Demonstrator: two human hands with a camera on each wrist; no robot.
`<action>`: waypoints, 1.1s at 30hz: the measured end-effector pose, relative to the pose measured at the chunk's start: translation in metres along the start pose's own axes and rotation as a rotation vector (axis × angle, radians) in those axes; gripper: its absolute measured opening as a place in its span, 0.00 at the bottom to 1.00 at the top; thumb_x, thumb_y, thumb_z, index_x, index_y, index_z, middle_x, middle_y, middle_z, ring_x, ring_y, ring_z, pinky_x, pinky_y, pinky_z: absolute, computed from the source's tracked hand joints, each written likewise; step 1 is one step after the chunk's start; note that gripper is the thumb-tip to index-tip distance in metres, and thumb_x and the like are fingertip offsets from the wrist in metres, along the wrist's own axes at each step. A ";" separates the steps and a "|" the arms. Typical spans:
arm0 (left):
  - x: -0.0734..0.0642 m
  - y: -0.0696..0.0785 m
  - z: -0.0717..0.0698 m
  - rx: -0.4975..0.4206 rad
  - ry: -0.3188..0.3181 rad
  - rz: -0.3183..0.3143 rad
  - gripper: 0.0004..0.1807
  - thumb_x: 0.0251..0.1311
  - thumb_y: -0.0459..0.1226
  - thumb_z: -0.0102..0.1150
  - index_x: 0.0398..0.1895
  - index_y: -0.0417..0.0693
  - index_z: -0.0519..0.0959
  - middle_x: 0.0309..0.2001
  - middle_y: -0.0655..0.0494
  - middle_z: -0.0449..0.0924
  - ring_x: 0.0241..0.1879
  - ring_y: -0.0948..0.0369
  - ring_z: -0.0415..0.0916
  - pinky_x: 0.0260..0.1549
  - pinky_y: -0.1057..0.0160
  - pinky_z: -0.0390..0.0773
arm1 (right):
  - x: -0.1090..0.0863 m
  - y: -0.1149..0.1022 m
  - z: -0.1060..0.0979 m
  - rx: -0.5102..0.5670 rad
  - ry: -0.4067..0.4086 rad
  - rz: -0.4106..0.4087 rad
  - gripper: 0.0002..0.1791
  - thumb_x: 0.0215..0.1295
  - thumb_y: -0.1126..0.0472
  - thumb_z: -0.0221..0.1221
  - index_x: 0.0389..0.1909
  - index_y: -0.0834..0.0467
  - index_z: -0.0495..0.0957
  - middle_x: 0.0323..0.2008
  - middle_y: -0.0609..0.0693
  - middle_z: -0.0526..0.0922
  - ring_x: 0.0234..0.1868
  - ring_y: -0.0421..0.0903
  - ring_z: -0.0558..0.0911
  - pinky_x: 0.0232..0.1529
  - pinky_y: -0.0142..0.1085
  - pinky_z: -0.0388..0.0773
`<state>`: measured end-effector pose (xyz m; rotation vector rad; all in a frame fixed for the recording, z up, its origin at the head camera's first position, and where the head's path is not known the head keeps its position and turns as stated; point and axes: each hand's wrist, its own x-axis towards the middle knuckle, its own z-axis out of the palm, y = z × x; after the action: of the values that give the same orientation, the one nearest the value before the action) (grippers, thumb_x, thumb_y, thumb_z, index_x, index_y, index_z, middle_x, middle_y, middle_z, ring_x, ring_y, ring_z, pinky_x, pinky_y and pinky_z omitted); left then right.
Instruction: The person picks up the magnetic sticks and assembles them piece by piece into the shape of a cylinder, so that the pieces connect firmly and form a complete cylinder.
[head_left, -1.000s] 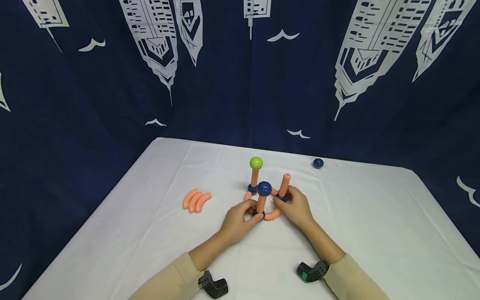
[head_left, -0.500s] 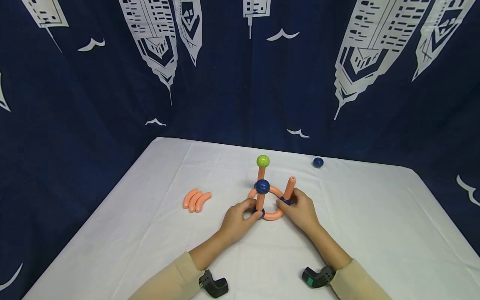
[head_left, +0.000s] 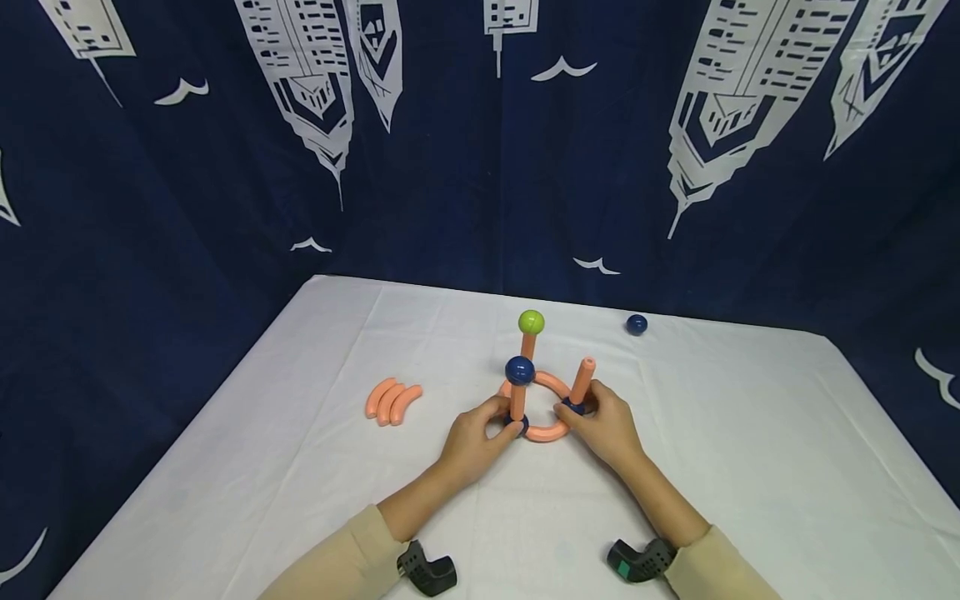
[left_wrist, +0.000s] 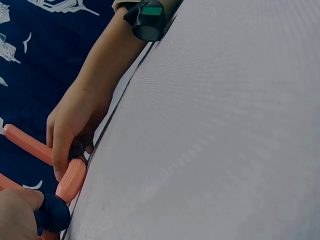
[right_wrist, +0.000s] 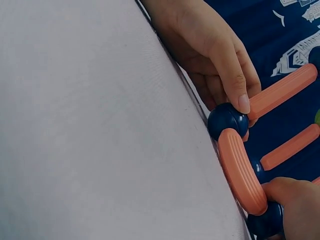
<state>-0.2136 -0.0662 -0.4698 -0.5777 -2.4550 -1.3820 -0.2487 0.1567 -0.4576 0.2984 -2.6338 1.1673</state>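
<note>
A ring of curved orange rods point(head_left: 546, 433) joined by dark blue balls lies on the white table. My left hand point(head_left: 474, 440) pinches the front-left base ball point(right_wrist: 227, 121) between thumb and fingers. From that ball rises a straight rod point(head_left: 517, 402) topped by another blue ball point(head_left: 520, 370). On the ring's right side, my right hand point(head_left: 606, 425) grips a base ball point(right_wrist: 267, 220) beneath a bare-topped upright rod point(head_left: 582, 381). At the back stands a third rod point(head_left: 528, 345) carrying a green ball point(head_left: 531, 322); its base is hidden behind the front post in the head view.
Three loose curved orange rods point(head_left: 393, 402) lie side by side left of the ring. A single blue ball point(head_left: 637, 325) sits near the table's back edge. Behind the white-covered table point(head_left: 720, 433) hangs a dark blue curtain point(head_left: 465, 183) with white prints.
My right hand has shifted right and slightly nearer with its ball and rod. The green-topped post has swung right, and the ring looks rounder. My left hand stays nearly in place.
</note>
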 end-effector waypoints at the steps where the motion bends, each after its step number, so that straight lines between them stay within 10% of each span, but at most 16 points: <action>1: 0.000 0.000 0.000 0.002 -0.002 -0.001 0.12 0.63 0.41 0.63 0.49 0.50 0.80 0.44 0.57 0.85 0.47 0.61 0.80 0.51 0.55 0.75 | 0.000 0.001 0.000 0.003 0.004 -0.003 0.19 0.55 0.55 0.71 0.40 0.63 0.77 0.32 0.54 0.81 0.33 0.48 0.77 0.36 0.41 0.74; 18: -0.001 0.004 -0.006 0.002 -0.025 -0.039 0.19 0.60 0.37 0.64 0.55 0.47 0.77 0.47 0.56 0.83 0.51 0.60 0.78 0.54 0.55 0.73 | -0.002 0.005 -0.001 0.034 0.008 -0.006 0.19 0.54 0.56 0.72 0.40 0.62 0.77 0.31 0.53 0.80 0.32 0.47 0.76 0.35 0.39 0.73; 33: -0.006 -0.012 -0.067 0.215 0.093 -0.077 0.15 0.60 0.30 0.60 0.51 0.42 0.78 0.47 0.50 0.83 0.48 0.52 0.80 0.47 0.53 0.78 | -0.002 0.004 -0.001 0.037 0.021 -0.022 0.20 0.53 0.56 0.72 0.40 0.63 0.77 0.31 0.53 0.80 0.32 0.47 0.76 0.35 0.39 0.73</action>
<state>-0.2116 -0.1307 -0.4472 -0.3655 -2.5305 -1.1235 -0.2482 0.1603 -0.4605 0.3198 -2.5861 1.2067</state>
